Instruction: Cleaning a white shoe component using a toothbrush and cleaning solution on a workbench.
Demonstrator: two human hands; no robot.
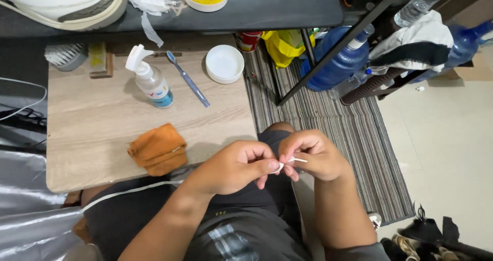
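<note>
Pinching a swab (291, 162) over the lap.
Thin, white, with a cottony tip; left hand (237, 166) nips that tip, right hand (314, 155) grips the stick, beside the table (97, 127).

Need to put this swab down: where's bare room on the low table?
Bare wood lies left of the orange cloth and between it and the spray bottle. The far edge is crowded: brushes, toothbrush, white lid.
</note>
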